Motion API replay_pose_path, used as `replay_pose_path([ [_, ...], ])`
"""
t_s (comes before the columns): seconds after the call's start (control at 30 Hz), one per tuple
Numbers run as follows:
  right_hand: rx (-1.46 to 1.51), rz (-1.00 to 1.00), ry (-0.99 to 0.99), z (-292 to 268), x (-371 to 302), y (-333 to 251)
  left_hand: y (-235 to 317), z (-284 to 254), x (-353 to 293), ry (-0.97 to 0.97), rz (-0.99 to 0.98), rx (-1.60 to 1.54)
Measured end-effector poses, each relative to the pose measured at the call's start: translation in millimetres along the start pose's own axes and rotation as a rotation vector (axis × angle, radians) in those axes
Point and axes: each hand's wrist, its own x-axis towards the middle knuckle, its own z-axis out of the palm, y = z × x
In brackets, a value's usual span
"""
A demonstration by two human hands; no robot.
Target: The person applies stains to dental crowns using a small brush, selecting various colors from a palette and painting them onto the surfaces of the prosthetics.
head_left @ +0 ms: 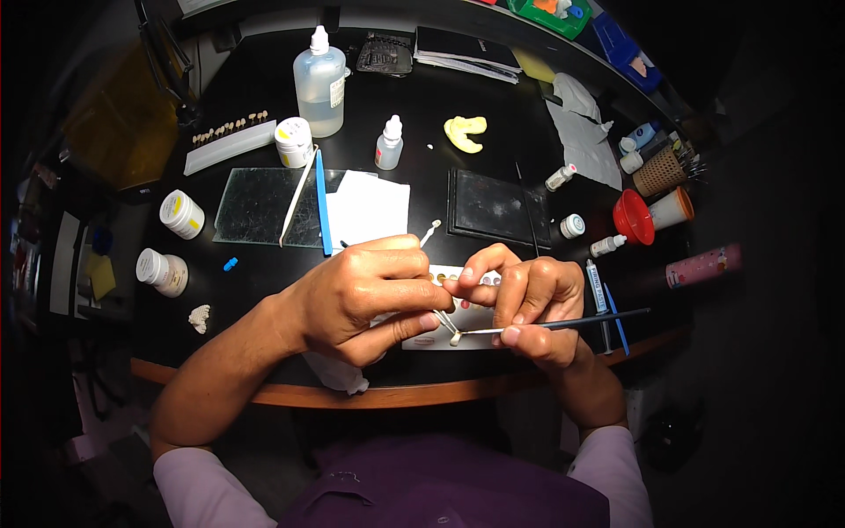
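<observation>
Centrally, small whitish piece [455, 338], between both hands [374, 295]

In our left grip [374, 295] we hold tweezers [445, 321] on a whitish tooth crown [456, 339], our right grip [537, 299] points a thin brush [581, 323] at it, and a yellow dental arch [462, 134] lies across our tabletop [519, 132]

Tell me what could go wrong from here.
The small pale piece appears pinched only at the tips of the tweezers in the left hand, so it could slip out. The thin dark-handled tool in the right hand has its tip beside it; a push might dislodge it.
</observation>
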Motion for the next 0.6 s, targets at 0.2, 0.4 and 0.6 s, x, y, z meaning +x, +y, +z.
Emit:
replay_pose_path([
  [0.2, 0.014, 0.005, 0.017, 0.4, -0.1, -0.1, 1.7, -1.5, 1.1, -0.01, -0.004, -0.002],
  [0.4, 0.012, 0.003, 0.024, 1.7, 0.2, -2.3, 4.9, -3.6, 2.5, -0.025, -0.016, -0.006],
  [0.6, -0.023, -0.019, -0.005, -0.7, -0.1, -0.1, 3.3, -2.8, 2.5, -0.025, -0.003, -0.007],
])
